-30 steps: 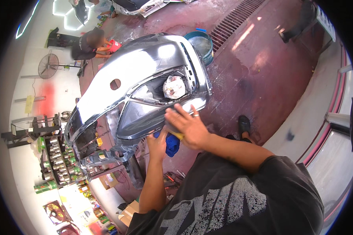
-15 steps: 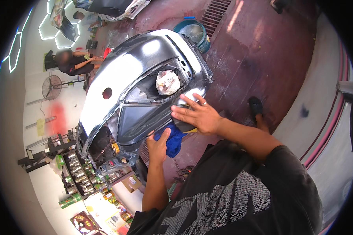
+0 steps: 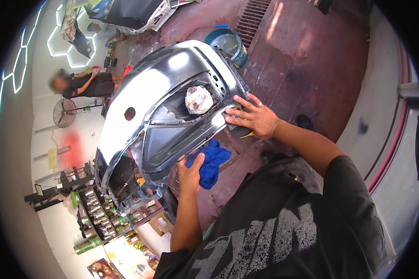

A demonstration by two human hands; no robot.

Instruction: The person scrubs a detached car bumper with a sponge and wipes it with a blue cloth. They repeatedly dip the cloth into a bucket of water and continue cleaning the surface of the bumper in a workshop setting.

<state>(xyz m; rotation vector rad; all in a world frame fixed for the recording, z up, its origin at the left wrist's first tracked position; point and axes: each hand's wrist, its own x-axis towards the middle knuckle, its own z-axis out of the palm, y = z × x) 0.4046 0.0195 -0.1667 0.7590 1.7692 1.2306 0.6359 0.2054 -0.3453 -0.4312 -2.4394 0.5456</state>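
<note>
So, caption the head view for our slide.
Left grip holding blue cloth, right grip spread over a dark pad at a car bumper.

The right fingers (image 3: 240, 113) partly hide a dark sheet (image 3: 240, 131); a co-worker's head (image 3: 60, 83) is blurred.

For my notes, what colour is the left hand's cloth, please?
The head view shows a blue cloth.

A faded charcoal T-shirt (image 3: 274, 204) is being worn, its 2 short sleeves (image 3: 354, 181) being seen between 3 and 4 o'clock and between 6 and 7 o'clock. Across the chest, toward 5 o'clock, large pale grey dotted lettering (image 3: 256, 242) is being displayed. A metallic ring (image 3: 260, 104) is being worn on 1 finger of the right hand (image 3: 260, 120), toward 2 o'clock. Near 3 o'clock, 1 dark shoe (image 3: 305, 122) is being dimly shown.
</note>
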